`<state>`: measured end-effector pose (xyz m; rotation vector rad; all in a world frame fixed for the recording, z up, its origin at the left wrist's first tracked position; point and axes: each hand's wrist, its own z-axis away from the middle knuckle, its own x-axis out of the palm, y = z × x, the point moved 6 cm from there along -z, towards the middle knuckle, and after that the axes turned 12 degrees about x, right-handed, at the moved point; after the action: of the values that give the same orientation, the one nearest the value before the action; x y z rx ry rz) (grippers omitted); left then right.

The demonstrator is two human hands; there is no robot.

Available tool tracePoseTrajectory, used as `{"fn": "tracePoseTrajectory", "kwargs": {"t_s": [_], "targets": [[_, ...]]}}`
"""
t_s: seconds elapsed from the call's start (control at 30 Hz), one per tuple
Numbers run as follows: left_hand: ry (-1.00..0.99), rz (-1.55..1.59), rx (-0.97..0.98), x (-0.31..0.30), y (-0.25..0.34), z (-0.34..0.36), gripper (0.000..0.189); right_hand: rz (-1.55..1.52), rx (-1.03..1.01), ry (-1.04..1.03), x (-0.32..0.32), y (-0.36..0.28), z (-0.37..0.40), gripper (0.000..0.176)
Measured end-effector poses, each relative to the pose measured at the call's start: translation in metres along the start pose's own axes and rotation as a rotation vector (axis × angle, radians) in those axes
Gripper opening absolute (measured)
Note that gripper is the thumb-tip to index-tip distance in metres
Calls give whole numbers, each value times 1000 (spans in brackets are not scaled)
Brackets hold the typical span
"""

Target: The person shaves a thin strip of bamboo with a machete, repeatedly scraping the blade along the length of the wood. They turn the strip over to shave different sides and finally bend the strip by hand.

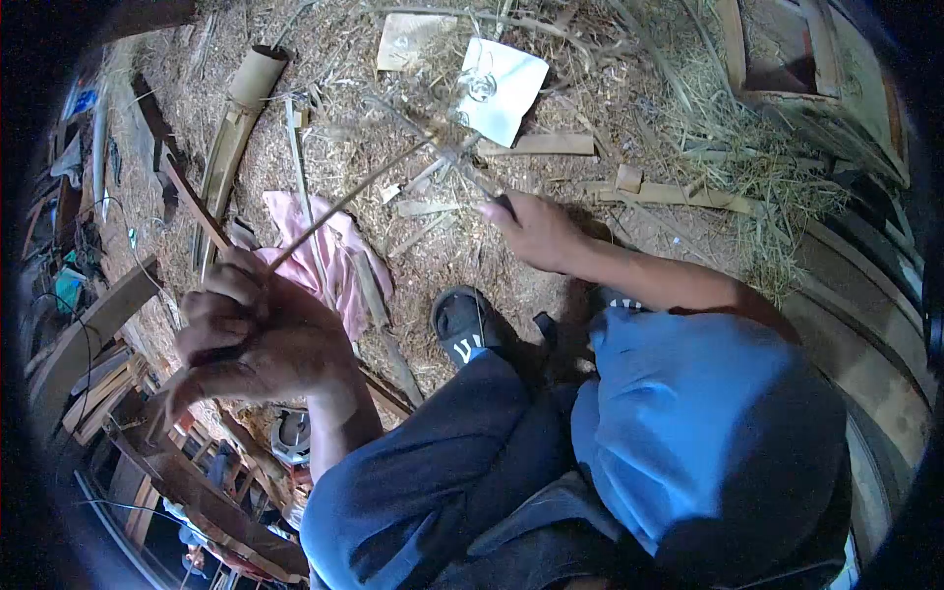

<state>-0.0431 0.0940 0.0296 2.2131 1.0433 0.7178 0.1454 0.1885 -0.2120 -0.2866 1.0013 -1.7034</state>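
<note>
**Obs.: both hands closed, thin strip spanning between them**

Left hand (251,339): clenched into a fist, close to the camera at the left. It grips the near end of a thin bamboo strip (344,202). Knuckles face up and the fingers are wrapped tight.

Strip: it leaves the fist and runs up and to the right, raised above the ground. It passes over a pink cloth (329,261) lying on the shavings. Its far end blurs into frayed fibres just beside my right hand; I cannot tell whether they touch.

Right hand (536,231): arm stretched forward, fingers closed on a dark handle (503,204). What is attached to the handle is too blurred to identify.

Surroundings: the ground (472,256) is covered in shavings and splinters. My sandalled foot (464,324) rests below the right hand. A white sheet (503,87) lies beyond the strip's far end, with a flat slat (541,145) just under it. A bamboo tube (258,74) lies at the upper left and loose straw (728,128) at the right.
</note>
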Motion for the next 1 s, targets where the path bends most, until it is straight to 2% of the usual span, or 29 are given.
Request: {"fn": "tracePoseTrajectory", "kwargs": {"t_s": [0.03,0.1,0.13,0.2,0.23,0.3,0.47,0.57,0.63,0.83,0.9,1.0], "targets": [[-8,11,-7,2,-1,-2,64,-4,10,-7,2,-12,11,43],[-8,30,2,4,-3,-5,65,-12,-167,-200,3,-50,29,45],[-6,36,-9,1,-4,-5,65,-9,-168,-200,3,-48,28,45],[-12,37,-25,-3,-4,-6,66,-16,-368,-113,7,-46,31,47],[29,11,-38,-7,-4,-6,66,-21,-370,-112,7,-35,24,47],[69,-6,-41,-13,-4,-7,66,110,178,-57,-3,18,-9,51],[-42,47,-6,2,3,-2,65,61,104,28,-2,12,-7,50],[29,65,-20,3,7,-3,65,24,46,68,-15,-6,6,51],[-1,98,-31,-2,5,-7,65,-39,-80,25,-18,-17,13,49],[-14,174,-80,-3,-7,3,60,23,-49,-79,-20,-24,26,47],[-20,169,-30,2,-5,3,65,18,-66,-68,-22,-26,27,47],[21,178,-58,2,2,1,64,13,-101,-46,-22,-29,28,48]]}}
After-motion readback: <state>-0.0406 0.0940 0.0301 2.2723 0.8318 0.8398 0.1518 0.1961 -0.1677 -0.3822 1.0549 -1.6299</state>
